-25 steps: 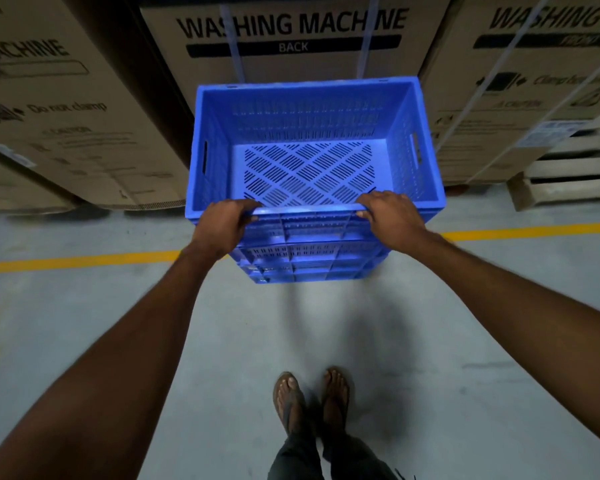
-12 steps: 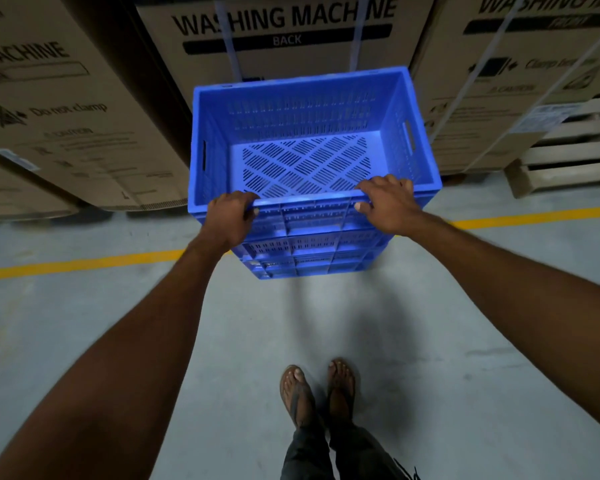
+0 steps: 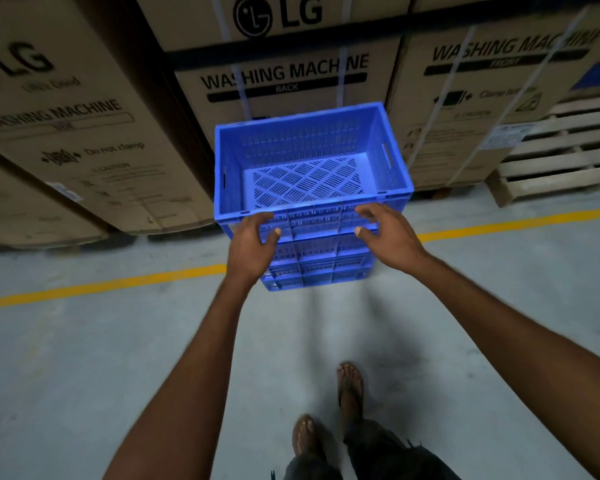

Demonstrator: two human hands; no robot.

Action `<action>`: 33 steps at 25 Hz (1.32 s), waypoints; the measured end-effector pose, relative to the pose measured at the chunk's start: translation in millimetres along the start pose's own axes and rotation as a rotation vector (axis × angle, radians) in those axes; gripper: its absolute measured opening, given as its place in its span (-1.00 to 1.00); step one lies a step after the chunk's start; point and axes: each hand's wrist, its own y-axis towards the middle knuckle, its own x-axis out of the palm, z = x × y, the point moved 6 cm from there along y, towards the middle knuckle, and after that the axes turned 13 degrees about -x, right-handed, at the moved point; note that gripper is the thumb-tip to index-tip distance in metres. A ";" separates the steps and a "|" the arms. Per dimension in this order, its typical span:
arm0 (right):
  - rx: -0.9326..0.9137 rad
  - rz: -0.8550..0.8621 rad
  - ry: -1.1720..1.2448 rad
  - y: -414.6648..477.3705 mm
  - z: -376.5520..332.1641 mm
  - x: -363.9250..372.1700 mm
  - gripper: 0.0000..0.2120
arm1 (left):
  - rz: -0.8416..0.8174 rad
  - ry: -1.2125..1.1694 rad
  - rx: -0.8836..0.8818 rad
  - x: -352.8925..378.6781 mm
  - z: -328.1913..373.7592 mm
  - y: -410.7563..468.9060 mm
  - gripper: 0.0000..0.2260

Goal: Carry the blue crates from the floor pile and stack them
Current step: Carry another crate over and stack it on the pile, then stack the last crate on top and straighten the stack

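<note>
- The top crate (image 3: 305, 181) sits level on a stack (image 3: 321, 268) of blue crates on the floor (image 3: 84, 375), open side up.
- Its long axis runs left to right across the person's front, roughly in line with the yellow line (image 3: 118, 282) painted on the floor. The short walls, each with a handle slot, face left and right.
- The stack stands on the far side of the yellow line, just in front of the boxes (image 3: 284, 74) marked as washing machines. The middle box rises right behind the top crate's far wall.
- The left hand (image 3: 253, 237) is at the near wall of the top crate, by its left corner. The fingers are spread and loosely bent and grip nothing.
- The right hand (image 3: 385, 233) is at the same wall towards the right corner, fingers spread wide, thumb out, also holding nothing.
- Both hands are blurred; I cannot tell if any fingertip touches the plastic.
- Both arms reach forward, well apart, with the stack between the hands.
- The person's feet (image 3: 350, 386), in sandals, stand on bare floor on the near side of the line, apart from the stack.
- Wooden pallets (image 3: 568, 150) are piled to the right of the boxes.
</note>
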 end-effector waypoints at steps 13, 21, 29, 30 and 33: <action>0.254 0.274 0.526 -245.6 -127.1 -25.8 -0.78 | -0.059 -0.421 -0.075 -76.3 11.0 -223.7 -0.84; 0.354 0.364 0.619 -401.0 -148.6 -30.4 -0.84 | -0.149 -0.584 -0.215 -40.4 0.1 -397.8 -0.91; 0.451 0.531 0.635 -576.6 -169.4 -26.2 -0.88 | -0.309 -0.550 -0.222 -13.2 -9.0 -562.7 -0.89; 0.456 0.550 0.631 -595.1 -174.9 -24.0 -0.89 | -0.336 -0.553 -0.221 -10.1 -10.4 -577.5 -0.89; 0.449 0.647 0.606 -655.6 -201.9 -17.4 -0.91 | -0.462 -0.557 -0.190 -4.7 -12.8 -625.0 -0.90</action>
